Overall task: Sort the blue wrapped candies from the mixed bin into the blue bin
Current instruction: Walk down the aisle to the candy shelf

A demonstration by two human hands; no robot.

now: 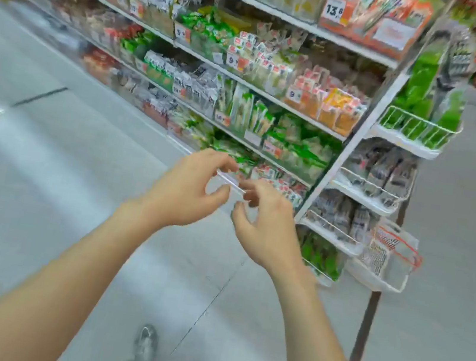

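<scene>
No candy and no bin shows in this blurred view of a shop aisle. Both my hands are raised in front of me over the floor. My left hand (190,187) and my right hand (265,225) pinch the two ends of a thin clear strip (230,181) that runs between their fingertips. The strip looks like transparent plastic; what it is cannot be made out.
Shelves (245,84) packed with snack bags and price tags run along the left and ahead. White wire baskets (419,128) hang on the shelf end at the right, one holding a plastic bag (390,254). Grey tiled floor (43,180) lies below, with my shoe (145,345) on it.
</scene>
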